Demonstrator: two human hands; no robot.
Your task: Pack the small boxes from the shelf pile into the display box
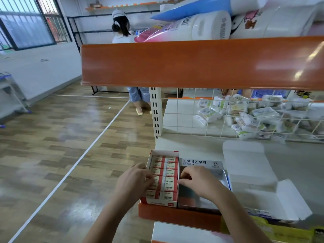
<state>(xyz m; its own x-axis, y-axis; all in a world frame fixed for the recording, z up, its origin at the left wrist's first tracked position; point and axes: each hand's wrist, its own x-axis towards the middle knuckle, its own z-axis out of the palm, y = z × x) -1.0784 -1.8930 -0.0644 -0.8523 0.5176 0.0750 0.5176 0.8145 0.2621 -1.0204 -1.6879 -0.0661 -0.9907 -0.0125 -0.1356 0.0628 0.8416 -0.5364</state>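
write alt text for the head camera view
Two hands, left hand and right hand, press on small red-and-white boxes packed in rows in an open display box on a shelf.

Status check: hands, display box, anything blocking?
Both hands on small boxes in display box, rows nearly full. Open grey carton beside it. Nothing blocking.
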